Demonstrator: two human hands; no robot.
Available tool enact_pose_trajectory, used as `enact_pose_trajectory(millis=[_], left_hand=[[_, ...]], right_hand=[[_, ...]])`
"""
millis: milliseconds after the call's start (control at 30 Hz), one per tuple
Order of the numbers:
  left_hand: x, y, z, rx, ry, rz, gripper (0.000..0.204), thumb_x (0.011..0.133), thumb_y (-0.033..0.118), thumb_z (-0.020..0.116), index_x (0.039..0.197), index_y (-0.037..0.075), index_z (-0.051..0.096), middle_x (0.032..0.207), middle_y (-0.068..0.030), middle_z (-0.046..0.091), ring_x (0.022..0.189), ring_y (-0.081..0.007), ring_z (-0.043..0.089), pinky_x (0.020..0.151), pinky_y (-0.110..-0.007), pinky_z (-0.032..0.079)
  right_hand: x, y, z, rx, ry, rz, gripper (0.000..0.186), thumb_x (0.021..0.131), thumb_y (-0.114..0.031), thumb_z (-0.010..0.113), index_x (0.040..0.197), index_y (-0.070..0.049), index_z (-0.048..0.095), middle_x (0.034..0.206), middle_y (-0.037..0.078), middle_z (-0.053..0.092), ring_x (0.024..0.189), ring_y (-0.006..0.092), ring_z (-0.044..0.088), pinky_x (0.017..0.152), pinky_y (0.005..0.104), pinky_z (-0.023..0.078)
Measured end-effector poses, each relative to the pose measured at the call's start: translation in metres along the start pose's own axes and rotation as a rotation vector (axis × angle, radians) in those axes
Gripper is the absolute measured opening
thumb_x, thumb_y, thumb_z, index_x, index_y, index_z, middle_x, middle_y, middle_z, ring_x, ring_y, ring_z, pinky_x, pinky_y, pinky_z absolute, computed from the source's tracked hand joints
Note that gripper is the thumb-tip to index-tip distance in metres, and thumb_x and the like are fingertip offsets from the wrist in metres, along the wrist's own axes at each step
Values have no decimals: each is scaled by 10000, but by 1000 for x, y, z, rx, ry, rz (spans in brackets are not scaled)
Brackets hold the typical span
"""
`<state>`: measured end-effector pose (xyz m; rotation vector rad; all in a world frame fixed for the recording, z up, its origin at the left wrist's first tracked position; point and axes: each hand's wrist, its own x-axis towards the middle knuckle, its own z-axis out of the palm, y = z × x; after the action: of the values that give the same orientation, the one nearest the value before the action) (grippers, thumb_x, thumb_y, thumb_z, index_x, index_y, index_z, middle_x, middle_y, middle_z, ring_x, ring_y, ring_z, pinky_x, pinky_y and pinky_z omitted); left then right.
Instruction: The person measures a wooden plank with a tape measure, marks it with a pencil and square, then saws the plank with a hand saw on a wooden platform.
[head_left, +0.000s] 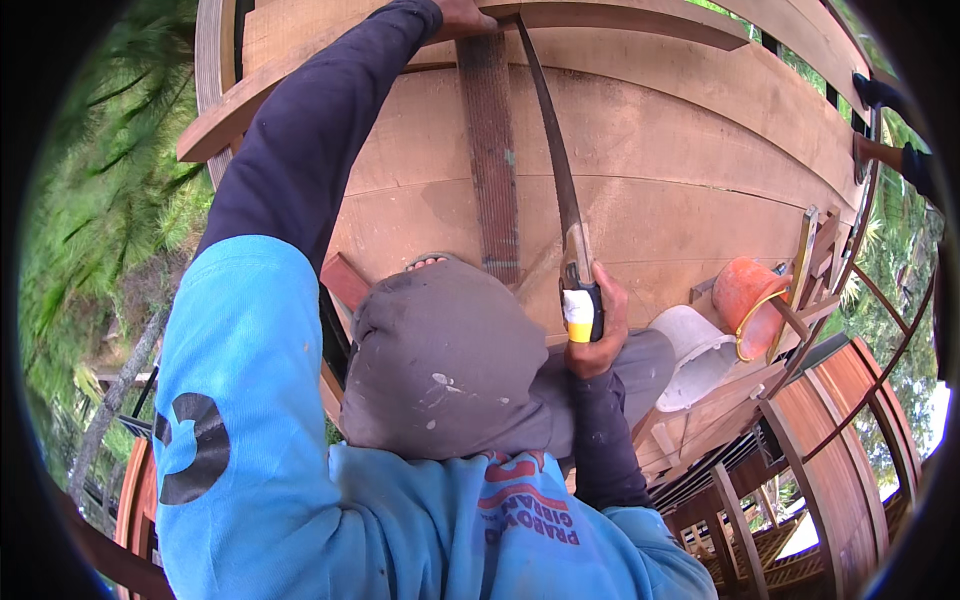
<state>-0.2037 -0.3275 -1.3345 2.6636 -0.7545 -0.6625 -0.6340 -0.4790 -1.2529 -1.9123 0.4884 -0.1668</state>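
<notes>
My right hand (598,325) is closed round the dark handle of a hand saw (561,150), which has white and yellow wrapping. The saw's long, narrow blade runs away from me, its far end meeting the edge of a long wooden board (640,18). At the top edge of the view my left hand (462,18) grips this board, just left of the blade; part of its fingers is cut off. Under the board, pointing toward me, lies a dark, grooved wooden strip (488,150). My bent knee in grey trousers (440,360) is between my arms.
Wide planks (660,130) form the surface below. To the right, a white bucket (690,350) and an orange bucket (745,295) lie beside wooden offcuts (805,260). Another person's feet (868,155) stand at the far right edge. Greenery (110,200) shows beyond the left side.
</notes>
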Motion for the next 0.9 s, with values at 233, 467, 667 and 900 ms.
enact_pose_trajectory(millis=[233, 467, 667, 900], left_hand=[[13, 8, 21, -15, 37, 30, 548, 669, 441, 790, 1029, 29, 751, 976, -238, 746, 942, -403, 720, 855, -473, 568], [-1, -4, 3, 9, 40, 4, 562, 666, 457, 782, 999, 5, 750, 976, -257, 740, 944, -411, 717, 864, -466, 570], [5, -3, 12, 55, 48, 4, 551, 669, 464, 787, 1003, 28, 749, 978, -253, 740, 961, -401, 719, 865, -479, 570], [5, -11, 23, 22, 46, -46, 561, 682, 466, 776, 1051, 44, 743, 1025, -253, 738, 988, -398, 713, 881, -475, 565]], right_hand=[[202, 5, 84, -12, 41, -278, 484, 834, 8, 602, 1317, -3, 619, 1215, 161, 678, 1156, 259, 650, 1024, 320, 486], [9, -2, -7, -112, -92, -12, 614, 814, -6, 673, 1415, 31, 555, 1296, 200, 639, 1175, 262, 665, 1024, 361, 514], [120, 6, 48, -103, -46, -144, 571, 831, 22, 641, 1398, -1, 571, 1207, 143, 701, 1088, 210, 697, 930, 304, 546], [134, -18, 57, 15, -95, -9, 598, 789, 31, 551, 1384, -2, 587, 1230, 142, 660, 1141, 254, 651, 1012, 325, 498]])
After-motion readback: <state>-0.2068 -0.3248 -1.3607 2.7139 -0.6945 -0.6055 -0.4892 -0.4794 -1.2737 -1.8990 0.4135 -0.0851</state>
